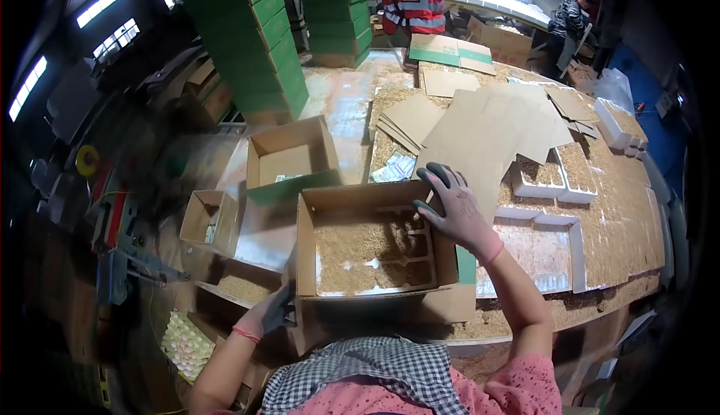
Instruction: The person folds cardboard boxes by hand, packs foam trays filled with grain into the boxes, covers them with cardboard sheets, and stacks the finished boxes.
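Through your head camera, a cardboard box [367, 196] stood upright and open-topped in front of you, at the near edge of the desk [343, 103]. Inside lay a white tray [352, 293] with brown, sawdust-like filling [349, 244]. Your right hand [455, 216] was partly open and gripped the box at its far right corner, thumb and fingers spread over the rim. Your left hand [276, 311] was half curled against the outside of the near left corner; you could not tell how firmly it held. Just beyond, to the left, sat a green-sided box [289, 190], with a smaller box [225, 224] nearer and further left. Flat cardboard sheets [480, 130] lay to the far right, and white trays [536, 190] sat to the right.
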The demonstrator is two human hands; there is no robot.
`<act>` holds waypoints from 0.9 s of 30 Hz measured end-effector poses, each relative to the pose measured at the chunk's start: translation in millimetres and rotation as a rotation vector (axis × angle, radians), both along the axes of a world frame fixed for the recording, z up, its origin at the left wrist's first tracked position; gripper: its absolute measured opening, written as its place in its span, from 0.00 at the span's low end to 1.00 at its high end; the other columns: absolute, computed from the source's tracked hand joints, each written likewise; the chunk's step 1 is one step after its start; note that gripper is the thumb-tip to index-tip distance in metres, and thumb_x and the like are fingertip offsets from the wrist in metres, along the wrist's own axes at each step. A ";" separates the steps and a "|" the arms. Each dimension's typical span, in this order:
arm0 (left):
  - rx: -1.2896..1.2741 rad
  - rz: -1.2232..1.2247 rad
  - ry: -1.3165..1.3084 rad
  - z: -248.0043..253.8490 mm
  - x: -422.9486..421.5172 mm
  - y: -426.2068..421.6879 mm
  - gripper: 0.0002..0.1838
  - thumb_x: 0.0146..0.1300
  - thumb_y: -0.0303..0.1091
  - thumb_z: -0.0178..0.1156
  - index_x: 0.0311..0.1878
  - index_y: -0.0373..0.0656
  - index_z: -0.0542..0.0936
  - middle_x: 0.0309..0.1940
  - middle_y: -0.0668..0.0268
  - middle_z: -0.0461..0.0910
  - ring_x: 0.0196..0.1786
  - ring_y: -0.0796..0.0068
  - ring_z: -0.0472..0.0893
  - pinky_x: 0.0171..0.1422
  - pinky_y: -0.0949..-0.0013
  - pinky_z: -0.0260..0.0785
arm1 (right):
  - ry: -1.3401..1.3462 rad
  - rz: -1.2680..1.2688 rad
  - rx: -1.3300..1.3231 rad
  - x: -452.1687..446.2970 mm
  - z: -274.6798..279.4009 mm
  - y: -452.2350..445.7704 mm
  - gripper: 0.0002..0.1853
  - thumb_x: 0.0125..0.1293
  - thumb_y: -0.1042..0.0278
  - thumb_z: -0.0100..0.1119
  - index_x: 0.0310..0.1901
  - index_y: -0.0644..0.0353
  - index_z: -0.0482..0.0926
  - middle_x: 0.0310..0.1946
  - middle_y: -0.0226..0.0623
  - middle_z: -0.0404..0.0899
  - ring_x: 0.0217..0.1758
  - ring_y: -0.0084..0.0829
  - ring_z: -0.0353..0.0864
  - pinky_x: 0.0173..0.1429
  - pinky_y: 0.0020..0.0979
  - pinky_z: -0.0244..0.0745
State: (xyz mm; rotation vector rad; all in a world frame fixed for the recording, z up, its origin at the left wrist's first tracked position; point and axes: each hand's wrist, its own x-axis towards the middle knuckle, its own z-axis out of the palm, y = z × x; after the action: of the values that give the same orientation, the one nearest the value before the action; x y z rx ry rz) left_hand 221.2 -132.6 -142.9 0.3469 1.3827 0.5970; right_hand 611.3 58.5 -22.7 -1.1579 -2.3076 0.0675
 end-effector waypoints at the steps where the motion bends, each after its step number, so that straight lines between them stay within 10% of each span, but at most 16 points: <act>1: 0.031 -0.141 0.182 -6.1 12.3 1.7 0.31 0.72 0.62 0.40 0.71 0.57 0.64 0.65 0.70 0.68 0.54 0.58 0.74 0.57 0.40 0.67 | 0.055 0.013 -0.085 -2.8 1.5 -5.9 0.32 0.62 0.48 0.61 0.63 0.54 0.69 0.62 0.44 0.68 0.67 0.46 0.64 0.69 0.46 0.59; 4: 0.125 -0.322 0.257 -26.8 13.8 5.5 0.32 0.74 0.47 0.45 0.72 0.37 0.55 0.43 0.55 0.80 0.45 0.57 0.78 0.50 0.50 0.70 | -0.014 -0.011 -0.100 -17.0 -1.3 -16.5 0.31 0.61 0.49 0.62 0.63 0.54 0.70 0.61 0.43 0.69 0.67 0.47 0.64 0.70 0.48 0.58; 13: 0.493 -0.328 0.623 -39.5 -2.0 26.1 0.30 0.71 0.34 0.47 0.72 0.34 0.54 0.59 0.49 0.68 0.59 0.55 0.71 0.64 0.51 0.62 | -0.096 0.060 0.148 -59.8 37.0 -17.8 0.31 0.59 0.51 0.64 0.62 0.54 0.71 0.61 0.47 0.69 0.66 0.48 0.65 0.69 0.50 0.58; 17: 1.022 0.034 1.113 61.9 -36.3 26.6 0.30 0.70 0.28 0.48 0.72 0.32 0.53 0.67 0.46 0.62 0.65 0.54 0.68 0.70 0.52 0.59 | -0.225 -0.116 -0.073 -12.3 -17.6 25.7 0.30 0.62 0.53 0.61 0.64 0.50 0.70 0.58 0.47 0.73 0.61 0.45 0.72 0.59 0.44 0.71; 20: 1.333 -0.488 1.805 166.9 38.4 46.4 0.32 0.63 0.26 0.55 0.68 0.30 0.55 0.71 0.42 0.54 0.70 0.47 0.61 0.74 0.49 0.49 | -0.071 -0.110 -0.253 -28.1 -2.9 33.3 0.27 0.64 0.55 0.58 0.64 0.51 0.70 0.50 0.46 0.78 0.53 0.43 0.78 0.55 0.44 0.73; 22: 1.572 -0.706 1.532 174.6 87.3 72.6 0.32 0.58 0.26 0.57 0.67 0.39 0.61 0.62 0.47 0.60 0.63 0.49 0.65 0.70 0.51 0.54 | -0.059 -0.114 -0.196 -28.7 -4.2 34.8 0.24 0.67 0.56 0.56 0.62 0.55 0.73 0.48 0.47 0.81 0.51 0.42 0.81 0.59 0.40 0.71; 25: 1.532 -1.339 1.200 142.8 145.7 104.3 0.38 0.52 0.31 0.59 0.70 0.54 0.65 0.44 0.56 0.74 0.48 0.57 0.75 0.55 0.57 0.70 | 0.660 0.053 -0.672 5.8 -9.0 51.7 0.22 0.71 0.57 0.53 0.60 0.61 0.76 0.56 0.48 0.79 0.60 0.38 0.78 0.64 0.31 0.68; 27: 1.351 -1.667 1.143 108.7 158.8 114.7 0.36 0.60 0.37 0.55 0.73 0.51 0.59 0.48 0.51 0.73 0.51 0.54 0.75 0.60 0.56 0.68 | 0.545 -0.065 -0.275 15.4 13.5 41.1 0.21 0.71 0.65 0.52 0.62 0.63 0.72 0.51 0.44 0.80 0.57 0.31 0.78 0.62 0.31 0.70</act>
State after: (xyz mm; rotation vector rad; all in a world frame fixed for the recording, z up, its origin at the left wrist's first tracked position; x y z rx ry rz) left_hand 380.0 -17.9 -34.2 2.8598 0.8794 -0.3326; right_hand 626.7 99.6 -9.2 -1.1669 -1.8107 0.6149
